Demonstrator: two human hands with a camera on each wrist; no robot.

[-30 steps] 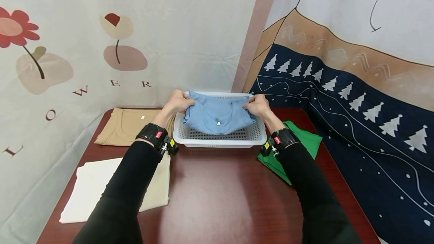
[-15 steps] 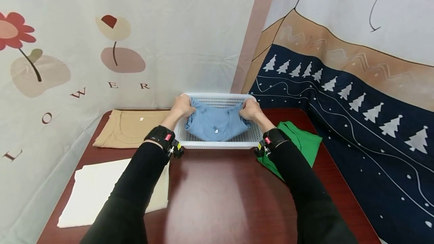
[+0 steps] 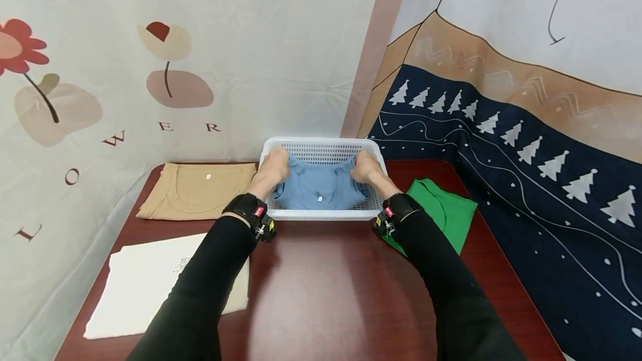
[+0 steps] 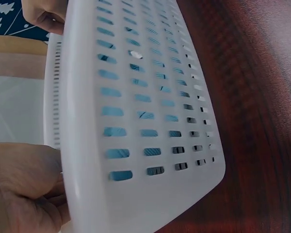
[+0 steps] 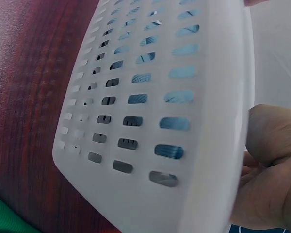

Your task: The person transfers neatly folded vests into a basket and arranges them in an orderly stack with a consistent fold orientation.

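A folded light-blue T-shirt [image 3: 321, 185] lies in a white perforated plastic basket [image 3: 323, 215], its collar and small white tag toward the front. At the shirt's left side my left hand [image 3: 276, 166] reaches in over the rim and grips the fabric. My right hand [image 3: 366, 167] holds the opposite side in the same way. Fingertips of both hands are hidden. Through the slots of the basket wall [image 4: 136, 194], blue cloth shows in the left wrist view, with the left hand [image 4: 24, 187] behind the rim. The right wrist view has the right hand [image 5: 271, 167] behind the rim too.
On the dark red table [image 3: 321, 294], a folded tan shirt [image 3: 195, 188] lies left of the basket. Nearer are a white folded garment [image 3: 140, 288] and a cream one [image 3: 238, 288], partly under my left forearm. A green folded shirt [image 3: 446, 210] lies right. Printed curtains stand behind.
The blue T-shirt has gone down from above the basket's rim into the basket. Both hands went down with it and moved slightly inward.
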